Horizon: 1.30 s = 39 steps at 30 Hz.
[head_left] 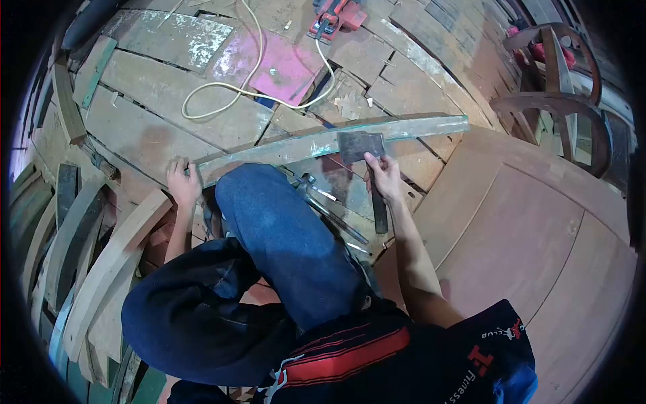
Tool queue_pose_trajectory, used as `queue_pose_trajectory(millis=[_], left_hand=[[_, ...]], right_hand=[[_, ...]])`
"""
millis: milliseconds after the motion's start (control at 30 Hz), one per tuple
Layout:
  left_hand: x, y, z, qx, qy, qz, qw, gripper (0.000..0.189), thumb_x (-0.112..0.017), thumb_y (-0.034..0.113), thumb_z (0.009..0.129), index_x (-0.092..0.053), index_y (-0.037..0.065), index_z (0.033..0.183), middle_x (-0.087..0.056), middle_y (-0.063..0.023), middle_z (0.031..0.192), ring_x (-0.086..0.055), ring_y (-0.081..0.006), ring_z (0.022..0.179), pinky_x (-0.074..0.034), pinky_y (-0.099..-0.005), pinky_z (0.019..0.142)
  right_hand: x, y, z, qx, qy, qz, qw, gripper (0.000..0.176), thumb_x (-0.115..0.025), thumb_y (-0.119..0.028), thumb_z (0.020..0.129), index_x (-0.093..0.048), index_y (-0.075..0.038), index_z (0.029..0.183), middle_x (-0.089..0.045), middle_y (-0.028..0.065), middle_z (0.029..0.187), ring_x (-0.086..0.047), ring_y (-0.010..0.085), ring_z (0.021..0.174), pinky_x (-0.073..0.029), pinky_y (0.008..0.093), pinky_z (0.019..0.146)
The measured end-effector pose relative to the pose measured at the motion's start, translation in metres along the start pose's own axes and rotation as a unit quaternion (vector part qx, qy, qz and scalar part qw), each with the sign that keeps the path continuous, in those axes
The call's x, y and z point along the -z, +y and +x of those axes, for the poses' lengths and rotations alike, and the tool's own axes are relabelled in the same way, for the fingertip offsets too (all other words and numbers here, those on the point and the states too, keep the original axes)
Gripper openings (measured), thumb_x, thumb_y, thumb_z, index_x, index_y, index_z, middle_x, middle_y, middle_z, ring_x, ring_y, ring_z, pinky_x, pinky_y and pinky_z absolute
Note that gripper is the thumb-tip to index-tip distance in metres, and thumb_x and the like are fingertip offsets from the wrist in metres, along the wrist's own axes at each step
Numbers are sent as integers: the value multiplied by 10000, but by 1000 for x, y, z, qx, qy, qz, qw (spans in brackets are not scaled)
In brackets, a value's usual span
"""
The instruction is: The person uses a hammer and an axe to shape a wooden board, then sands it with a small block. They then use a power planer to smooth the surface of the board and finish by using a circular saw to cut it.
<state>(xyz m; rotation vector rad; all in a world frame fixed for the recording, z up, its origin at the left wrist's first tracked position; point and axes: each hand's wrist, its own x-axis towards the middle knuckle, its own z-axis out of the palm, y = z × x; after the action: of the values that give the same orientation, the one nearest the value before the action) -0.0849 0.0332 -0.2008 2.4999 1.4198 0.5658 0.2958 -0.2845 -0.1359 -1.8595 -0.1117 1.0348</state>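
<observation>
A long curved wooden plank with flaking green paint lies across the wooden floor in front of my raised knee. My left hand presses down on its left end. My right hand grips a hatchet close to the head, the dark handle running down past my wrist. The flat metal blade rests against the plank near its middle right. My blue-jeaned knee sits between both hands and hides part of the plank's near edge.
A cream cable loops over a pink patch of floor, leading to a red power tool at the top. Curved wooden pieces are stacked at left. A metal tool lies by my knee. Smooth brown panels fill the right; wooden arcs stand behind.
</observation>
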Motion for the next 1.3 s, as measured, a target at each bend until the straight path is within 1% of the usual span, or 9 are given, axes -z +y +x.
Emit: queue_pose_trajectory(millis=[167,200,300,400,667,767,900,1000,1300], left_hand=[[0,-1,0,6,-8,-5,1000,267,-580,241,917,-669,-3,978,-624,-204,959,-584,-410,942,-451,-481,855],[9,4,1,76,-99,6,992,343,-568,264,964,-687,-29,1096,-640,-252,1207,-567,-425,1177,-432,-459,1035],[3,-5,0,67,-98,2,993,355,-569,278,967,-688,-24,1110,-636,-243,1233,-562,-414,1194,-431,-452,1039],[-3,-3,-2,10,-6,1,1000,259,-568,226,920,-676,4,1000,-640,-191,1002,-587,-397,975,-451,-469,887],[-4,-1,-3,28,-21,13,999,268,-577,247,907,-676,18,1003,-635,-187,999,-579,-397,974,-457,-467,887],[-2,3,0,35,-29,11,999,274,-574,249,908,-672,13,1009,-632,-188,996,-578,-398,971,-458,-470,883],[-3,-3,-2,9,-20,28,999,282,-570,248,911,-668,8,1025,-632,-193,1009,-578,-403,977,-458,-476,884],[0,-6,0,-5,-25,0,1000,282,-570,246,912,-666,8,1028,-633,-195,1030,-580,-408,981,-459,-478,887],[-1,4,-2,21,-20,21,999,261,-570,233,907,-679,29,1027,-630,-190,1010,-583,-408,970,-466,-473,866]], right_hand=[[8,4,7,90,-65,122,986,202,-777,-148,879,-654,7,920,-645,81,620,-567,140,419,-446,273,370],[9,-1,8,91,-85,126,984,141,-770,-86,867,-649,-14,854,-670,65,670,-597,131,465,-463,265,391],[12,1,15,66,-102,75,990,149,-775,-101,870,-653,-18,887,-660,62,685,-583,113,456,-454,260,384],[-3,-13,11,34,-24,55,998,210,-778,-206,882,-656,-43,935,-603,27,627,-527,92,402,-407,251,337],[-18,-28,3,37,37,-55,997,344,-783,-318,883,-640,-19,973,-565,23,570,-482,98,375,-358,270,319],[-36,-29,-3,-21,37,5,999,348,-783,-311,882,-642,-6,973,-561,29,550,-479,101,373,-353,274,325],[-64,-18,-6,112,42,-50,992,341,-785,-307,881,-643,-14,980,-569,22,564,-483,93,385,-344,276,330],[-55,-21,-8,39,48,10,998,321,-782,-299,884,-650,-20,971,-570,24,558,-480,89,379,-340,276,331],[-55,-31,-13,10,63,-36,997,359,-805,-335,854,-669,-21,962,-591,20,578,-505,95,394,-390,272,350]])
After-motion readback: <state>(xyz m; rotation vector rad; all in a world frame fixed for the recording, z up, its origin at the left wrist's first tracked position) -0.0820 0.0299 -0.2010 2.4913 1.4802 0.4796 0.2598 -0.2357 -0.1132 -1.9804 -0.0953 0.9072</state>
